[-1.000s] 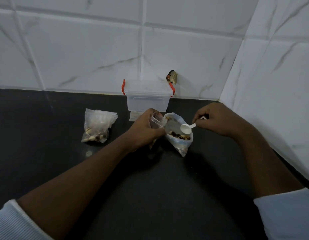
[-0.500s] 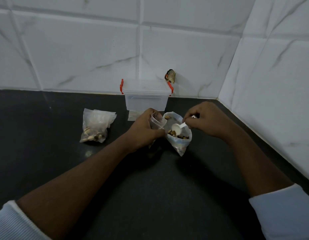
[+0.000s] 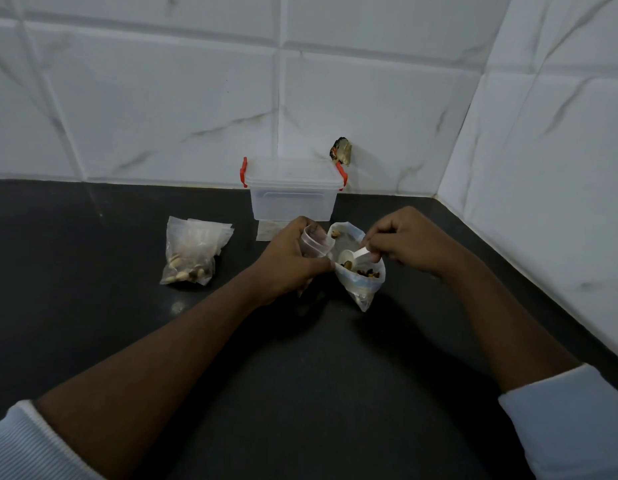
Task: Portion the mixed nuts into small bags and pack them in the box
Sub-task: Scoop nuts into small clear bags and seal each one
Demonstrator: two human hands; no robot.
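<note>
The left hand (image 3: 293, 258) covers most of the small clear bag (image 3: 314, 242), and only its mouth peeks out. The white spoon (image 3: 352, 256) has its handle end buried in the right hand (image 3: 404, 240). The left sleeve (image 3: 34, 445) and right sleeve (image 3: 570, 420) run off the bottom edge. The dark scrap (image 3: 341, 151) on the wall behind the box (image 3: 293, 199) is too small to name.

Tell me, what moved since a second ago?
The right hand dipped the white spoon leftward, down into the open nut bag. The left hand still holds the small clear bag beside it. The lidded box and the filled bags have not moved.
</note>
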